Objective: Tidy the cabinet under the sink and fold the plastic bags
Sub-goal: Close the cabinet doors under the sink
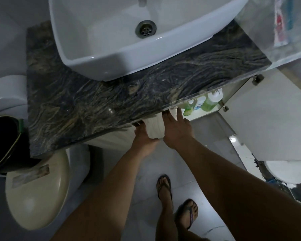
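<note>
below the dark veined stone counter [97, 94], a pale folded plastic bag [155, 126] is gripped by the left hand [142, 136] and touched by the right hand [177, 131], fingers straight.

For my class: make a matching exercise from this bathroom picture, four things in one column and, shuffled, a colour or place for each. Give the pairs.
Things:
1. sink
2. countertop
3. toilet lid
4. green bottles

Colours or places:
a. beige, left of the person's legs
b. inside the open cabinet
c. white, with a metal drain
d. dark, veined stone

Pairs: 1-c, 2-d, 3-a, 4-b
</note>
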